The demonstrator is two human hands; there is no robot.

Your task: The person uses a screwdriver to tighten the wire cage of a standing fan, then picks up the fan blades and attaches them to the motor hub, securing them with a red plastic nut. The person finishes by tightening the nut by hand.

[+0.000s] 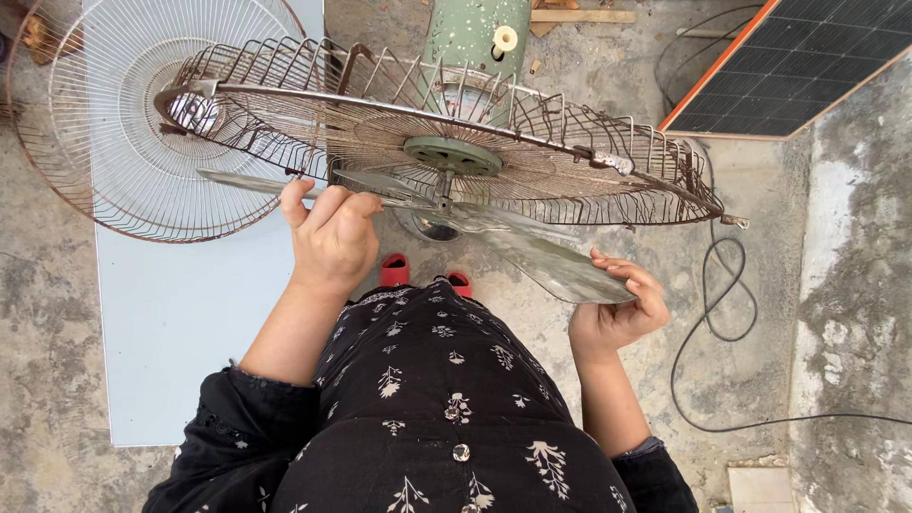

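I look down on a standing fan with a rusty rear wire guard (589, 180) and a green hub (452, 155). My left hand (332, 233) grips the left metal blade (249, 182) near the hub. Out to the right, my right hand (622, 309) holds the tip of the wide right blade (551, 261), fingers curled over its edge. The green motor housing (475, 43) rises behind the guard.
The detached front wire guard (133, 123) lies on a pale blue board (180, 323) at left. A dark solar panel (788, 62) sits upper right. A black cable (722, 313) loops across the concrete floor on the right. My red shoes (395, 270) show under the fan.
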